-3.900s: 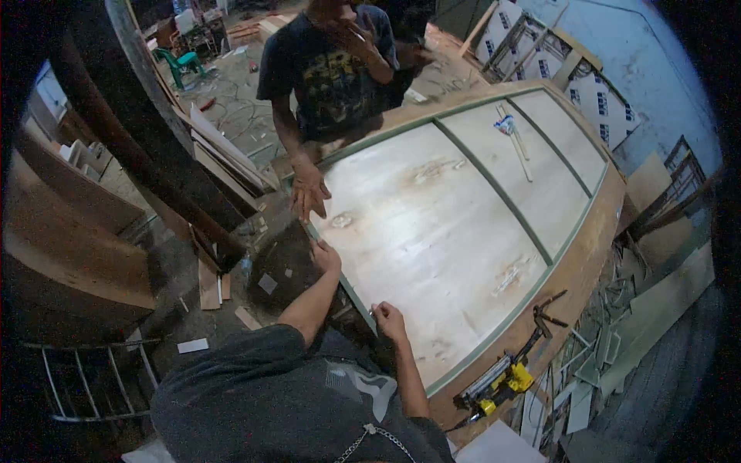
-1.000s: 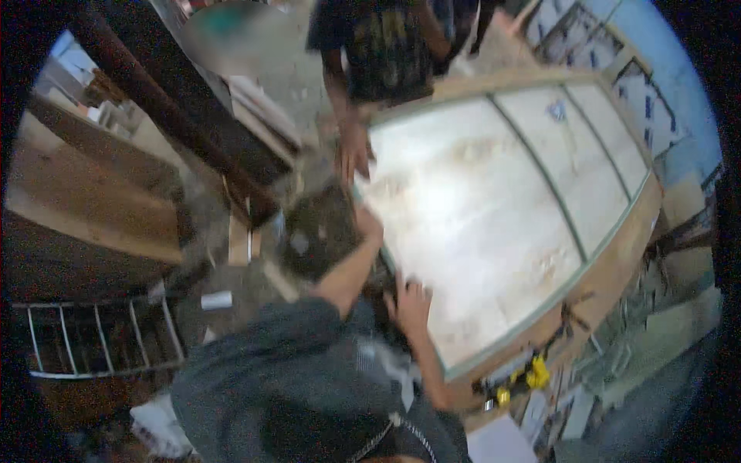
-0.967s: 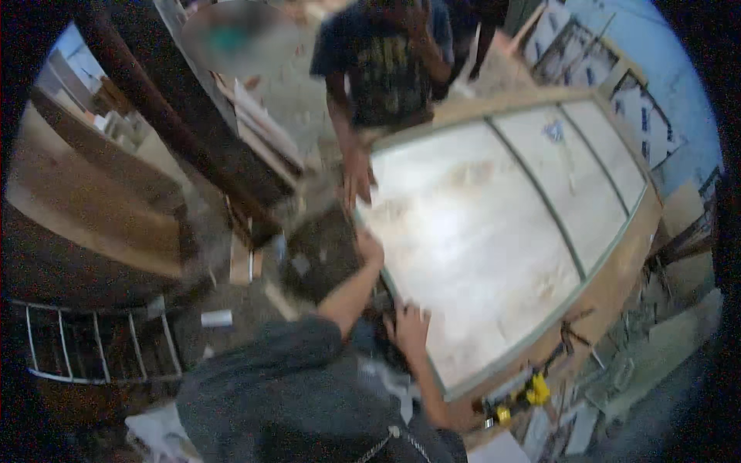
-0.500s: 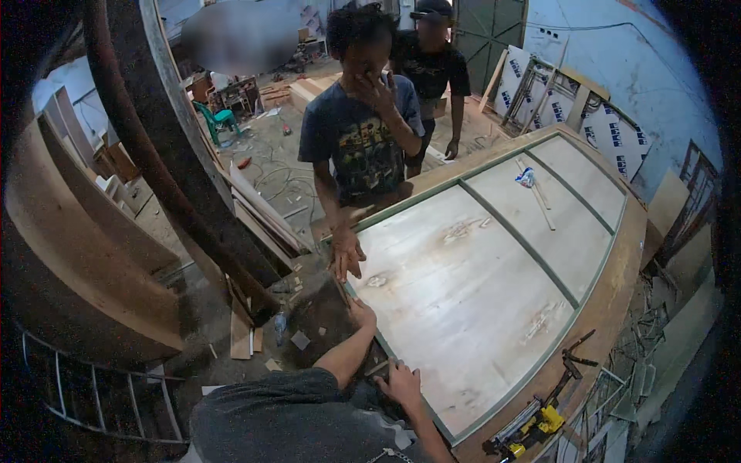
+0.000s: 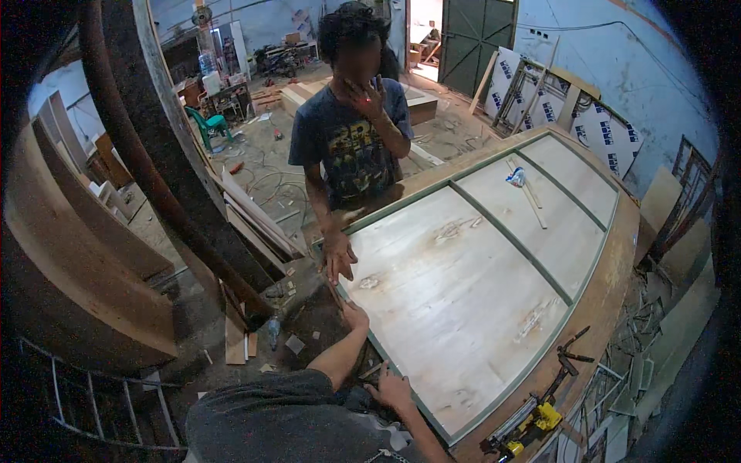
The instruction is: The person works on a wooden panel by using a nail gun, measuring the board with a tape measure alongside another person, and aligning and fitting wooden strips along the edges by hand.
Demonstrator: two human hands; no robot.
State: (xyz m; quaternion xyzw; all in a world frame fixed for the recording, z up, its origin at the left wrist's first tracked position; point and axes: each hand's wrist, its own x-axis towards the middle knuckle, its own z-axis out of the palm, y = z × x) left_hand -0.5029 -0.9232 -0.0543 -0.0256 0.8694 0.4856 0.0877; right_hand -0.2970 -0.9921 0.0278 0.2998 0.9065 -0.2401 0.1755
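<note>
A large pale panel with a green frame and green crossbars lies on a wider brown wooden board. My left hand is at the panel's left edge, its fingers closed over the frame there. Nearer to me, my right hand rests on the same edge, fingers apart, with the index finger stretched out along it. A thin wooden strip shows beside that finger. Just beyond my left hand, a co-worker's lowered hand hangs by the panel's corner, fingers spread.
The co-worker stands across the corner, other hand at the face. A yellow-and-black power tool and a black tool lie at the board's right side. Wooden sticks and a small packet lie on the panel. A dark post rises at left.
The view has shifted slightly. A second person behind the co-worker has nearly gone from sight. My right index finger now points more along the edge; my left hand stays at the frame.
</note>
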